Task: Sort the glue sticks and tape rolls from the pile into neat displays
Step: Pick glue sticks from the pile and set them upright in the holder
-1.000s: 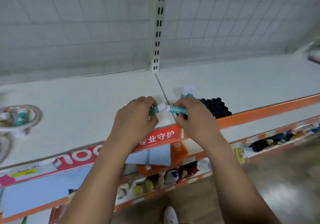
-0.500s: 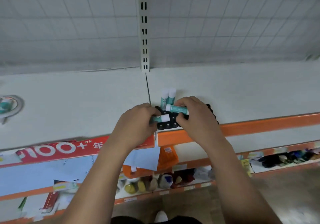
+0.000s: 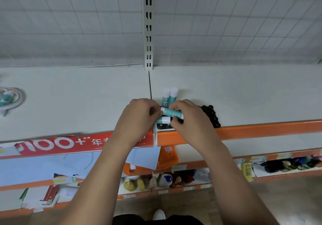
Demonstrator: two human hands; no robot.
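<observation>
Left hand (image 3: 137, 118) pinches the lower stick (image 3: 163, 120); right hand (image 3: 190, 120) pinches the upper stick (image 3: 172, 112); upright sticks (image 3: 168, 96) stand at twelve o'clock.

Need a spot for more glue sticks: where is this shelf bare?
Bare shelf runs right of the black tray between the grid wall and the orange rail, and left of the seam, from the tape rolls to the left hand. Crowded at the seam: left and right hand each grip a glue stick over the tray, two more sticks behind.
</observation>
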